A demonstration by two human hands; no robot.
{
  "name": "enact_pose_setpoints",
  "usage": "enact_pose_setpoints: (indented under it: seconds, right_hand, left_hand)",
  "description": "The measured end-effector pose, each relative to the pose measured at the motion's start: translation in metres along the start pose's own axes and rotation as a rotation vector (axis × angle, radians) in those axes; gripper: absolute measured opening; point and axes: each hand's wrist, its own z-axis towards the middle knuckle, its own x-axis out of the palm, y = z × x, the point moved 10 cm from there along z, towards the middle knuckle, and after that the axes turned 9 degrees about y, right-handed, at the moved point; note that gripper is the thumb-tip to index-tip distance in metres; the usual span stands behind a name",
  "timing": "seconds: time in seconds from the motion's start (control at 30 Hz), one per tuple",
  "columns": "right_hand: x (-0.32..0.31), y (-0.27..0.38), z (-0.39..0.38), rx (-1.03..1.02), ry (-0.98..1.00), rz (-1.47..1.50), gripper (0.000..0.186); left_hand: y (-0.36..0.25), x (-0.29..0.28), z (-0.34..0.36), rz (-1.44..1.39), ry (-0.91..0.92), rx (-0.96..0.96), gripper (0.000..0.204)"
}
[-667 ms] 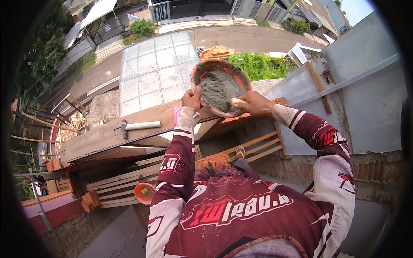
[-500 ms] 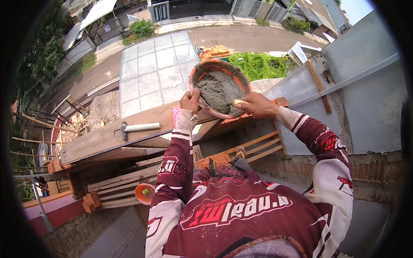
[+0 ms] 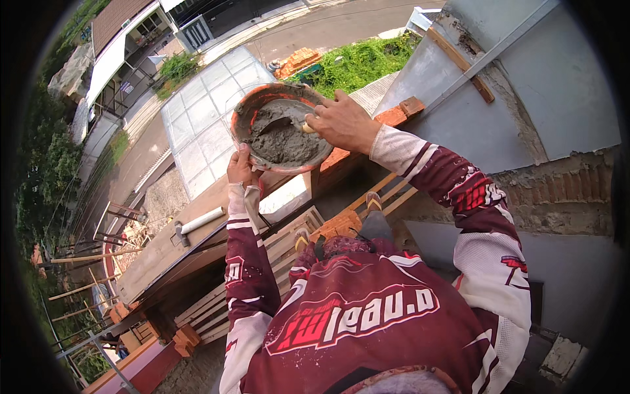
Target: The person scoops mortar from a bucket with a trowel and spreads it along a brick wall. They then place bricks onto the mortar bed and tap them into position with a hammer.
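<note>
Clearly, the orange bucket (image 3: 240, 123) is held just beyond the right end of the wooden plank (image 3: 147, 262), with grey mortar (image 3: 289, 146) exposed inside. Its lower-left rim is clasped by the left grip (image 3: 242, 165), thumb uppermost; the other fingers are mostly hidden. A pale wooden handle (image 3: 308, 127) is gripped by the right grip (image 3: 342, 123) over the bucket's right side. The tool's blade is largely masked by mortar, so its angle cannot be told; nor can it be told whether the bucket's base is borne by anything.

For mortar to be worked well, the rim is best kept firmly clasped, so that the push of the tool is resisted and no tipping is allowed. The blade is best driven low and drawn along the wall, so that stiff mortar is turned over rather than smeared. Overfilled scoops are best avoided, since spills could be dropped past the plank's edge. The hammer (image 3: 202, 220), laid on the plank between its far and near edges, is best left undisturbed.
</note>
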Motion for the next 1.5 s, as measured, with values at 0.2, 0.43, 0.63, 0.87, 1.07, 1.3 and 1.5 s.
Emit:
enact_pose_setpoints:
  seconds: [0.2, 0.43, 0.63, 0.87, 1.07, 1.3, 1.5]
  right_hand:
    - [-0.009, -0.074, -0.064, 0.243, -0.651, 0.498, 0.019]
    - [0.221, -0.133, -0.107, 0.668, -0.106, 1.073, 0.029]
    - [0.392, -0.072, -0.026, 0.261, 0.366, 1.043, 0.03]
    - [0.509, 0.01, 0.039, -0.146, 0.703, 0.818, 0.025]
    - [0.531, 0.032, 0.054, -0.179, 0.747, 0.992, 0.033]
    - [0.539, 0.032, 0.046, -0.213, 0.671, 1.168, 0.055]
    - [0.567, 0.044, 0.05, -0.227, 0.793, 0.968, 0.053]
  left_hand:
    - [-0.012, -0.001, 0.0, 0.116, -0.034, 0.045, 0.027]
    - [-0.02, -0.008, -0.004, 0.257, -0.082, 0.268, 0.031]
    - [-0.038, -0.04, -0.039, 0.814, -0.472, 0.378, 0.043]
    - [-0.023, -0.093, -0.055, 1.005, -0.176, 0.267, 0.029]
    - [-0.007, -0.182, -0.117, 1.322, -0.236, -0.066, 0.063]
    - [-0.017, -0.186, -0.129, 1.333, -0.278, -0.246, 0.067]
    - [-0.014, -0.161, -0.092, 1.461, -0.245, -0.25, 0.069]
